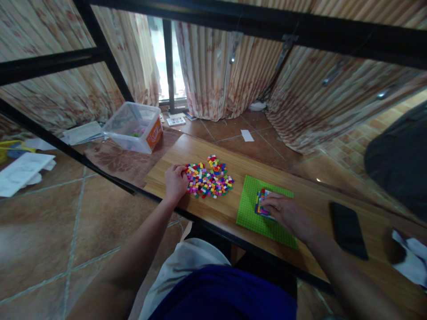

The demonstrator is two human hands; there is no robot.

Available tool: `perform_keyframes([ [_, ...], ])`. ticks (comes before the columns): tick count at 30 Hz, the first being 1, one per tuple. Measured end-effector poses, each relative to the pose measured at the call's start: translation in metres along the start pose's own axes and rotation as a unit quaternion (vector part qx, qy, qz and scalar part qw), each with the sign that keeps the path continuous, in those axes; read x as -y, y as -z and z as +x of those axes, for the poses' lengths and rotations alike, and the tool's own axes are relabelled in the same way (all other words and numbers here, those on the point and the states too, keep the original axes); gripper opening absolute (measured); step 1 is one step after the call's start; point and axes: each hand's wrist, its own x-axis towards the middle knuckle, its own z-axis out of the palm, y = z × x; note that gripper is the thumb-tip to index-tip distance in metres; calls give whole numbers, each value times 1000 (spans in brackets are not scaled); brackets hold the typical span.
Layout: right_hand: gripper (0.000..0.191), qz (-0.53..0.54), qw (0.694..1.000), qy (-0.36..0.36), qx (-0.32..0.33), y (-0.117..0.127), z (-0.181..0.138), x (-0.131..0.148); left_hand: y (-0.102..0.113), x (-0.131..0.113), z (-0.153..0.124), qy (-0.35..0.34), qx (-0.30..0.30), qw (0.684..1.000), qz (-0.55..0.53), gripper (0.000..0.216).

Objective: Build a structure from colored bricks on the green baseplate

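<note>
A loose pile of small multicoloured building bricks (210, 180) lies on the wooden table. At the pile's left edge rests my left hand (176, 181), its fingers curled in against the bricks; whatever is under the fingertips is hidden. To the right lies a green studded baseplate (248, 209). A low block of bricks in several colours (262, 210) is built up on it, partly covered by my right hand (283, 211). The fingers of that hand are pinched together and pressed down on a brick at the top of the block.
A dark phone (348, 230) lies right of the baseplate, with crumpled white paper (412, 258) farther right. Beyond the table, a clear plastic tub (131, 129) stands on the floor. A black metal frame (110, 71) crosses in front of curtains (213, 75). White packaging (25, 171) lies left.
</note>
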Motion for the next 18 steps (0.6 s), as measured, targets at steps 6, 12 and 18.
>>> perform_keyframes([
  [6,27,5,999,-9,-36,-6,-7,-4,0,0,0,-5,-1,1000,-2,28],
  [12,31,-28,997,-18,-75,-14,-18,-7,0,-1,0,3,1,1000,4,27],
  [18,36,-41,993,-9,-113,-27,-28,-13,1,0,-1,-5,2,1000,0,27],
])
